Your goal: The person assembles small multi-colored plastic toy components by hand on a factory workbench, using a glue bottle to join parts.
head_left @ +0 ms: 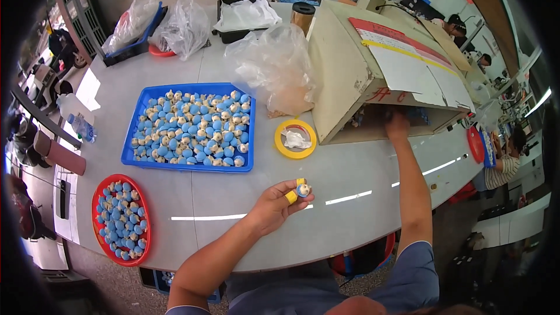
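Between the thumb and fingers of my left hand, yellow tape wrapped on two of the digits, is a small blue-and-cream figurine head. My right hand reaches into the open front of a cream metal box; its fingers are lost in the shadow there, near some blue pieces. Many similar heads fill a blue tray at the left and a red oval basket nearer to me. Just beyond my left hand lies a yellow ring-shaped dish with crumpled white tissue in it.
Clear plastic bags sit beside the box, with a brown lidded cup behind them. Along the back stands a black tray lined with white plastic. At the left edge are a pink tumbler and a water bottle. Other people work at the far right.
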Demonstrator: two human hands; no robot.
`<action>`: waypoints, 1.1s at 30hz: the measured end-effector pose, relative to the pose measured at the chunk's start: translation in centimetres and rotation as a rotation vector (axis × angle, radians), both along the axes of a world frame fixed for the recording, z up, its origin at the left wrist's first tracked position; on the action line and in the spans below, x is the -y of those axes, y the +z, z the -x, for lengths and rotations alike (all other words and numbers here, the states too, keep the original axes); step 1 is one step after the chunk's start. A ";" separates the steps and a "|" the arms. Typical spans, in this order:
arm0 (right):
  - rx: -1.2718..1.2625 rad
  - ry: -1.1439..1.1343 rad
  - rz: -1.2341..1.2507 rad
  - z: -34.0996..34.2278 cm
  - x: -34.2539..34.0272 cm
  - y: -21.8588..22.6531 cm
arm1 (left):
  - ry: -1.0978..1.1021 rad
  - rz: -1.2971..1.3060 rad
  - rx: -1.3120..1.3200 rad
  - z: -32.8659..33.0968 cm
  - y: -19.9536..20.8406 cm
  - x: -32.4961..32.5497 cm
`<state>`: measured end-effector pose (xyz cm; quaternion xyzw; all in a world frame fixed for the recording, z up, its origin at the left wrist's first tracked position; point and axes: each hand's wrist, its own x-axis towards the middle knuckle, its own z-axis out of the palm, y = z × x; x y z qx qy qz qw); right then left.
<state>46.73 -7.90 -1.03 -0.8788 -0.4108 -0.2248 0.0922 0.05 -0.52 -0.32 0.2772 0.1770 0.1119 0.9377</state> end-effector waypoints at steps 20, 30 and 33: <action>-0.664 0.635 -0.060 22.2 5.9 5.0 | 0.023 0.012 0.005 -0.1 -0.2 0.0; -0.743 0.447 -0.168 20.2 6.6 5.2 | 0.017 -0.015 0.020 0.0 -0.4 0.1; -0.767 0.425 -0.222 18.7 7.1 4.9 | 0.017 -0.025 0.009 -0.1 0.0 0.0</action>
